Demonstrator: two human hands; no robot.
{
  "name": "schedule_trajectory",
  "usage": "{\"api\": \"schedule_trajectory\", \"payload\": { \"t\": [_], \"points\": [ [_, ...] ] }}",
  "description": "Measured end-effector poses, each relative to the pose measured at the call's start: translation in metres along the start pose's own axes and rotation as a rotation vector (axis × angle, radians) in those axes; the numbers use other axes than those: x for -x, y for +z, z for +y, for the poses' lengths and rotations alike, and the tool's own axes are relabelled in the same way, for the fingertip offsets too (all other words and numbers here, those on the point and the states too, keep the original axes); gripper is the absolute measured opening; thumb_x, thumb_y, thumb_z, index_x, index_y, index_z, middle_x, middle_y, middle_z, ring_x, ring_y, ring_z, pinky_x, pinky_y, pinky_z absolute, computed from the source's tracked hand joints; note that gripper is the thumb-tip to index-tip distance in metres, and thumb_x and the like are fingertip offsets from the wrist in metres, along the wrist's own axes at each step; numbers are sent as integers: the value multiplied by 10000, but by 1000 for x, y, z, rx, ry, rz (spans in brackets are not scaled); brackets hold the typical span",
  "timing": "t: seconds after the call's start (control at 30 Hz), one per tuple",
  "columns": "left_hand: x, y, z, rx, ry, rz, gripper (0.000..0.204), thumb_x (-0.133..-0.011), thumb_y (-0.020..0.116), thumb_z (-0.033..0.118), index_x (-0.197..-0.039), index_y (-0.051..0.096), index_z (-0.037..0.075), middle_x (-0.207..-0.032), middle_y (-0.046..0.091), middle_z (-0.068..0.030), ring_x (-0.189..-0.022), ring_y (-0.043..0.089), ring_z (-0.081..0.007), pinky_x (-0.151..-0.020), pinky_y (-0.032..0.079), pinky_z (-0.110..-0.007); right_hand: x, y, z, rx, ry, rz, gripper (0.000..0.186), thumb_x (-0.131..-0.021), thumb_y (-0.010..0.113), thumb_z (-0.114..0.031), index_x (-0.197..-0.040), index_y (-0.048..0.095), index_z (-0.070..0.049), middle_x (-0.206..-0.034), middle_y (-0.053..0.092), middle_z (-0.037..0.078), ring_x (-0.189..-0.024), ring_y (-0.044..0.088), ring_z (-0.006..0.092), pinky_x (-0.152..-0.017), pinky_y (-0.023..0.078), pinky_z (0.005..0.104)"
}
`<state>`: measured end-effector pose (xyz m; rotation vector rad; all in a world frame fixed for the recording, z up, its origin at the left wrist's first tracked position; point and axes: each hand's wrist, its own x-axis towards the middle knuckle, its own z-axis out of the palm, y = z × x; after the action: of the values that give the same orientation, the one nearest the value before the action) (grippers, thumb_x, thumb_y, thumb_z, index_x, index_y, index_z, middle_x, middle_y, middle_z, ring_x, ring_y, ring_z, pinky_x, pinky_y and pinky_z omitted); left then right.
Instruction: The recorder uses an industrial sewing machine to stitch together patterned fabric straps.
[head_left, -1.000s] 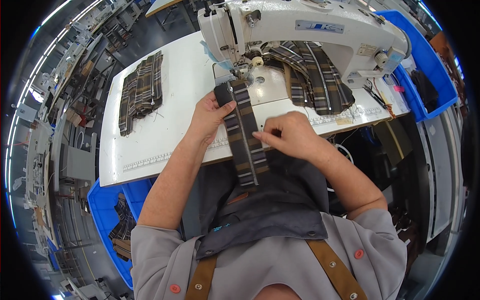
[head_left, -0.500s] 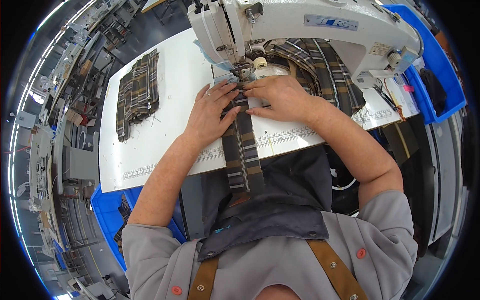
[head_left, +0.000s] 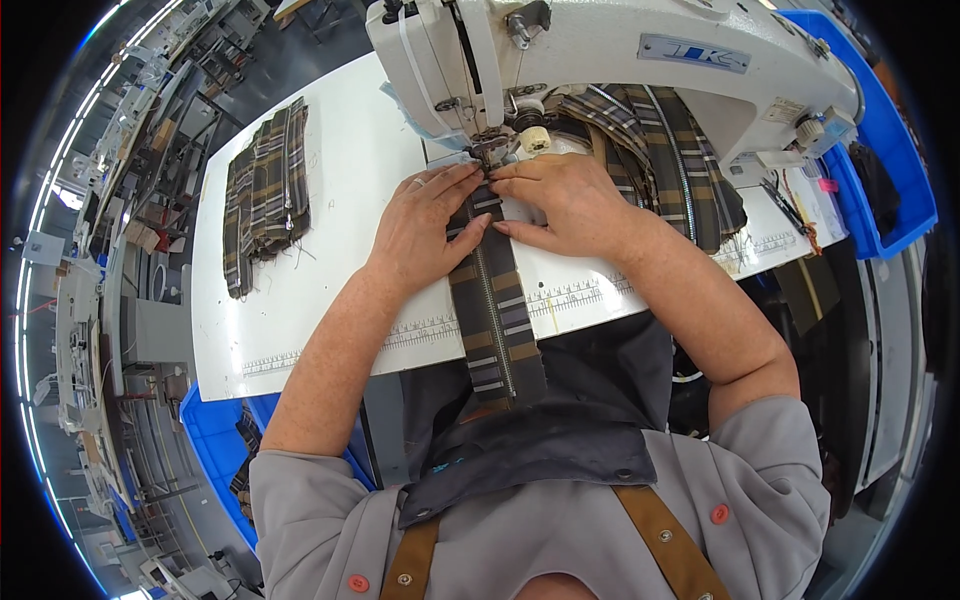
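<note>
A long plaid fabric strip [head_left: 500,318] with a zipper down its length runs from the presser foot [head_left: 487,155] of a white sewing machine [head_left: 610,48] over the table edge onto my apron. My left hand [head_left: 425,222] lies on the strip's left side, fingers stretched toward the presser foot and thumb apart on the cloth. From the other side, my right hand [head_left: 565,205] rests its extended fingertips on the strip close to the needle area, its thumb apart lower down. The undersides of both hands are hidden.
On the white table [head_left: 350,150] lies a plaid fabric stack [head_left: 268,190] at left. More plaid zippered pieces [head_left: 670,160] sit under the machine arm. Black-handled snips [head_left: 788,208] lie at right. Blue bins stand at the far right [head_left: 905,235] and lower left [head_left: 205,450].
The left fingers have drawn closer together near the presser foot. The right hand keeps almost the same pose. The whole view has shifted slightly, with the strip's near end appearing lower.
</note>
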<state>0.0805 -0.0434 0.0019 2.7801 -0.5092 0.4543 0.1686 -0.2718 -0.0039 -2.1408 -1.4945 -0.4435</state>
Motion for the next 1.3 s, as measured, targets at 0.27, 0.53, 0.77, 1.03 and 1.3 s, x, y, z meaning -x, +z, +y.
{"api": "schedule_trajectory", "payload": {
  "t": [0.27,0.53,0.77,1.03,1.3],
  "points": [
    [1,2,-2,91,13,-4,509,-915,729,280,-1348,652,24,-1451,624,-111,-1371,550,-321,-1084,445,-428,-1,-1,-2,-6,7,-13,439,-878,742,-396,-1135,751,-40,-1179,738,102,-1066,705,303,-885,560,441],
    [0,1,0,-37,-4,2,513,-919,716,334,-1355,658,69,-1464,613,-100,-1452,480,-305,-1240,261,-517,0,1,0,-18,32,-56,483,-865,756,-412,-1170,744,-38,-1233,723,100,-1121,677,301,-935,536,434],
    [2,1,0,-70,13,-3,550,-899,728,358,-1371,663,84,-1467,609,-97,-1457,477,-286,-1260,189,-556,1,4,-2,15,-9,19,512,-848,742,-460,-1147,744,-44,-1178,726,85,-1056,706,281,-852,572,436],
    [1,2,-1,14,30,24,550,-896,742,303,-1373,652,45,-1456,611,-130,-1377,549,-323,-1201,362,-486,1,3,-2,27,-2,11,518,-866,728,-472,-1146,741,-37,-1185,721,86,-1072,701,284,-864,571,437],
    [0,1,1,91,1,27,519,-880,766,248,-1344,673,36,-1437,630,-136,-1354,573,-344,-1163,434,-451,0,2,-4,25,9,10,491,-880,724,-440,-1146,743,-28,-1192,720,91,-1077,701,292,-882,568,434]
  ]
}}
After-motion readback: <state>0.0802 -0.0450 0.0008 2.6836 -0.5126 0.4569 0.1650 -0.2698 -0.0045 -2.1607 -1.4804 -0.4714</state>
